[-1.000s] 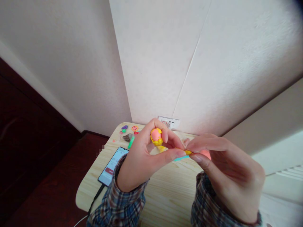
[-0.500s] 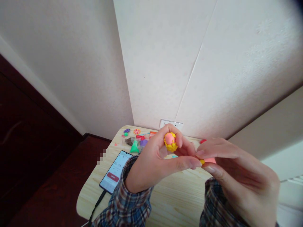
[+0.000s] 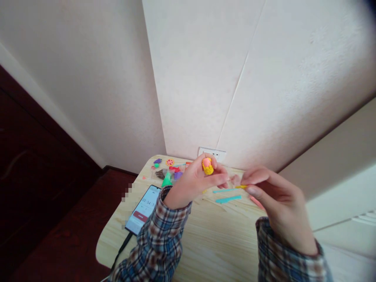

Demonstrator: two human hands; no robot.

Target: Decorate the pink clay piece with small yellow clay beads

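My left hand [image 3: 195, 181] is closed around a small modelling-clay piece [image 3: 207, 166], a pink ball wrapped in bumpy yellow clay. Its pink top faces up between the curled fingers, while the underside is hidden. To the right, my right hand [image 3: 274, 203] pinches a thin bit of yellow clay [image 3: 241, 187] between thumb and fingertips. A gap separates the two hands. Two turquoise plastic strips, the nearer being a modelling tool [image 3: 228, 199], lie on the table beneath and between them. Part of a pink flat item [image 3: 256, 202] shows below my right fingers.
The light wooden table [image 3: 211, 243] stands against the wall. At its left lies a phone [image 3: 143, 209] with a timer and a cable. Farther back are clay bags, one green [image 3: 167, 179], a fruit-slice piece [image 3: 169, 162] and a purple piece [image 3: 158, 161]. A wall socket [image 3: 212, 153] sits behind.
My hands were together at the yellow bit; now they are apart, with the bit in my right fingers. Both moved farther over the table, uncovering the turquoise strips.
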